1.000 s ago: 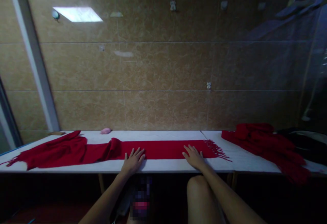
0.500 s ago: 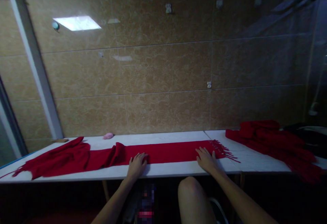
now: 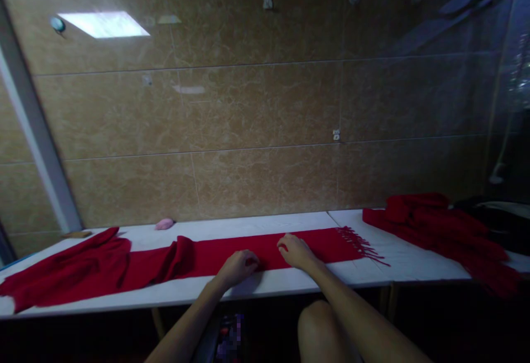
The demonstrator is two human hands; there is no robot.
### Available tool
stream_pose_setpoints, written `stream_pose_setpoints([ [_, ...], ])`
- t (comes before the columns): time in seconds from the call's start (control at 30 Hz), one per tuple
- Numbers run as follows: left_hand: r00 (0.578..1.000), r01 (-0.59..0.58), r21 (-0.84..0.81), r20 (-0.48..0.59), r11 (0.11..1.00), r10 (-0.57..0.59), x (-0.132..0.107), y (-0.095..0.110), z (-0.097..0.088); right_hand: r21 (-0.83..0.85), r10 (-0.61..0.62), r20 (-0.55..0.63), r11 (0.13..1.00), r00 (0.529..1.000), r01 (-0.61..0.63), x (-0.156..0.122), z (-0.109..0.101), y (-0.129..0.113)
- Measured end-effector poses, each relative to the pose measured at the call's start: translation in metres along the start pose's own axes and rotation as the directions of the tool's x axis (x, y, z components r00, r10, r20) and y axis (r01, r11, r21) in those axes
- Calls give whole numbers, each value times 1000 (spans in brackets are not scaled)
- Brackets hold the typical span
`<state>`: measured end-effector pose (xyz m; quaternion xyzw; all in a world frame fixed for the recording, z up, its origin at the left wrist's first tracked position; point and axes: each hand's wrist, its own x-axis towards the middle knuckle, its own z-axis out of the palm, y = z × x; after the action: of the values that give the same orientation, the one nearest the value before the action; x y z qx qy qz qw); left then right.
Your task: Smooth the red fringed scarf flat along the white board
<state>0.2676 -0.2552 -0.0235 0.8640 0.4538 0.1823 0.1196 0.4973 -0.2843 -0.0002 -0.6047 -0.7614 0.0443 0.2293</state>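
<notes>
A long red scarf (image 3: pixel 265 250) stretches across the white table (image 3: pixel 248 291), flat in the middle with a fringed end to the right. My left hand (image 3: pixel 238 268) is at the scarf's near edge, its fingers loosely bent and nothing seen in them. Over the flat middle is my right hand (image 3: pixel 296 250), fingers slightly curved and apart from the thumb. Whether either hand touches the cloth is hard to tell. To the left the scarf bunches into a raised fold and a rumpled heap.
More red cloth (image 3: pixel 439 230) lies in a pile at the right, beside a dark item (image 3: pixel 497 219). A small pink object (image 3: pixel 164 224) sits near the tiled wall (image 3: pixel 256 175). My knee (image 3: pixel 318 324) is below the table edge.
My right hand has moved left from near the fringe to the scarf's middle. The left hand has shifted a little right, so both are closer together. The view has turned slightly.
</notes>
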Motion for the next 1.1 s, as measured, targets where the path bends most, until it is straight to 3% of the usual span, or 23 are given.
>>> stream_pose_setpoints([
  [0.1, 1000, -12, -26, -14, 1000, 12, 11, -6, -2, 76, -72, -17, 994, 997, 73, 9, -2, 19],
  [0.2, 999, -33, -75, -33, 997, 31, 14, -6, 10, 155, -129, -28, 979, 991, 132, 4, 11, 28],
  [0.4, 997, -79, -163, -15, 983, 78, 7, 0, 31, 321, -90, -58, 941, 994, 104, -19, 38, 28],
  [0.67, 989, -143, -79, -46, 987, 140, 8, -6, 42, 248, -78, 72, 967, 994, 57, -17, 35, 27],
  [1.1, 993, -122, -174, -17, 977, 121, 9, -13, 46, 277, -79, 136, 960, 988, 39, -15, 36, 28],
])
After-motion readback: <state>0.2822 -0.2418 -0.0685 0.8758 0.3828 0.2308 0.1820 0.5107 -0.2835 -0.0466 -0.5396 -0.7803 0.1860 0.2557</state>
